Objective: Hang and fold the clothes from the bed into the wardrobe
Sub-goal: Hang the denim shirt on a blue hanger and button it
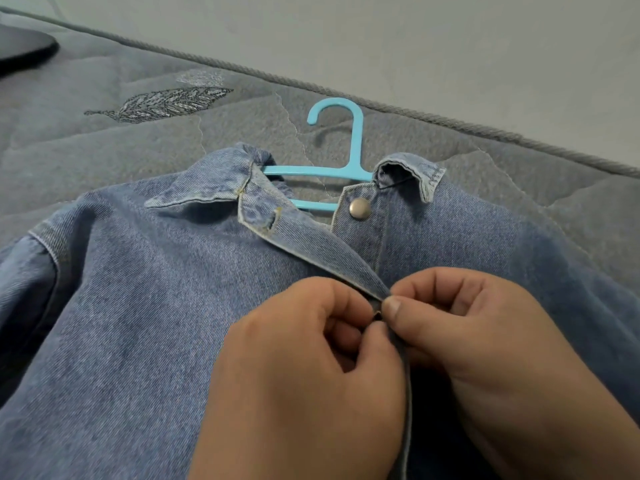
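A blue denim jacket (145,306) lies spread on the grey mattress (104,147), front side up. A light blue plastic hanger (353,157) sits inside its shoulders, with the hook poking out past the collar. The top metal button (360,208) is undone, and the collar flaps lie apart. My left hand (298,382) pinches the left front placket edge. My right hand (485,348) pinches the right front edge right against it, at a lower button that is mostly hidden between my fingertips.
The mattress has a corded edge (450,121) running diagonally at the back, with a pale wall or floor beyond. An embroidered leaf (162,103) marks the mattress at the upper left. A dark rounded object (20,46) sits at the far left corner.
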Demonstrator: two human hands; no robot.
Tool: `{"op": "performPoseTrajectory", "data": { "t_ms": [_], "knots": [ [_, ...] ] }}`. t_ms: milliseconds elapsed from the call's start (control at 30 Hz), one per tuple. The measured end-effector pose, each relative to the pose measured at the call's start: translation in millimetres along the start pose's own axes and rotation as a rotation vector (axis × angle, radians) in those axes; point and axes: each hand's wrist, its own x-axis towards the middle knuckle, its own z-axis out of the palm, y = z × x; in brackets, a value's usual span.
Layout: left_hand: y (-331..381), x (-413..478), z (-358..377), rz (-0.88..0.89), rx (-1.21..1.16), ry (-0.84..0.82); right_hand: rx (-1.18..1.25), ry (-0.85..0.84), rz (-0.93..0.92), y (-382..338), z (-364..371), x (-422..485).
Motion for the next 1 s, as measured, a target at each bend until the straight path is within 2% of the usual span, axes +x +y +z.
{"op": "performPoseTrajectory", "data": {
  "t_ms": [100, 233, 333, 533, 667, 767, 867, 1000],
  "knots": [
    [1, 1, -1, -0.028, -0.091, -0.006, 0.171, -0.070, 0.051, -2, 1, 0],
    [-2, 1, -1, -0.039, -0.112, -0.079, 0.299, -0.124, 0.072, 1, -3, 2],
    [-2, 1, 2, -0.043, -0.136, -0.072, 0.372, -0.146, 0.080, 2, -3, 2],
    [3, 3, -1, -0.208, -0.341, -0.054, 0.387, -0.226, 0.073, 2, -2, 0],
    [1, 3, -1, -0.157, -0.298, -0.060, 0.275, -0.294, 0.102, 2, -4, 3],
    [-3, 5, -2, -0.083, -0.260, -0.075, 0.026, -0.378, 0.137, -1, -8, 4],
    [-5, 5, -2, -0.046, -0.227, -0.115, -0.178, -0.389, 0.127, -3, -10, 5],
    [-6, 3, -1, -0.015, -0.204, -0.101, -0.200, -0.378, 0.110, -1, -10, 5]
  ]
}}
